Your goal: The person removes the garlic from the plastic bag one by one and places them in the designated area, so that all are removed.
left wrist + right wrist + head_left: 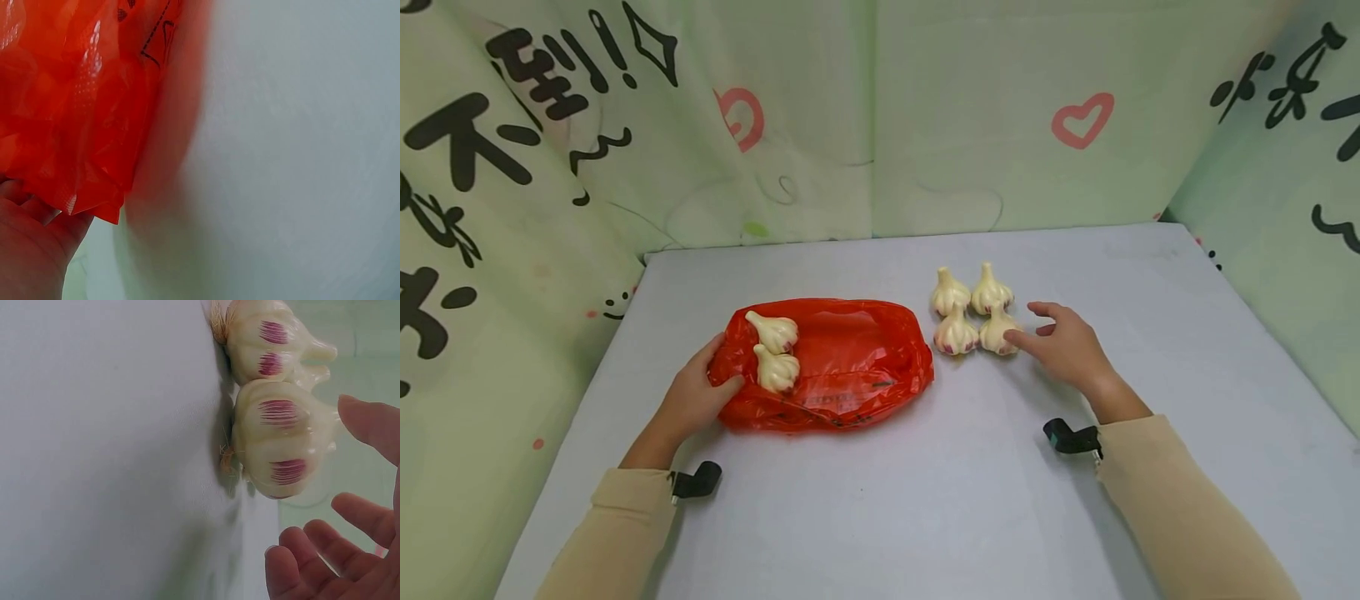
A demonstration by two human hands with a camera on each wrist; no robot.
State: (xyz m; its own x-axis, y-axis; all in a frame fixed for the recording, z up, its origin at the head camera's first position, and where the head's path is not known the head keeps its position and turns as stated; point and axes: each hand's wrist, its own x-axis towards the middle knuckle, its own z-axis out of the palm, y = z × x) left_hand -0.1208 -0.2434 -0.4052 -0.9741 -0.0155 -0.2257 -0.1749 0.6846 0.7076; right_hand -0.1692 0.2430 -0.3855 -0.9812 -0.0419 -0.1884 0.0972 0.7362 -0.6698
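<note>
A red plastic bag (857,358) lies with its mouth spread open, and two garlic bulbs (777,372) sit inside at its left end. My left hand (694,396) grips the bag's left edge, thumb over the rim and fingers round the outside. In the left wrist view, that hand (34,250) shows under the crinkled plastic. Several more garlic bulbs (956,332) stand grouped right of the bag. My right hand (1070,346) reaches toward the nearest right bulb (281,440) with thumb and fingers spread apart. Its thumb tip is right by that bulb's neck.
A white-covered table (880,517) carries everything. Behind and at both sides hangs a pale green curtain (925,125) with black lettering and red hearts. Each sleeve cuff has a small black camera (1070,436) at the wrist.
</note>
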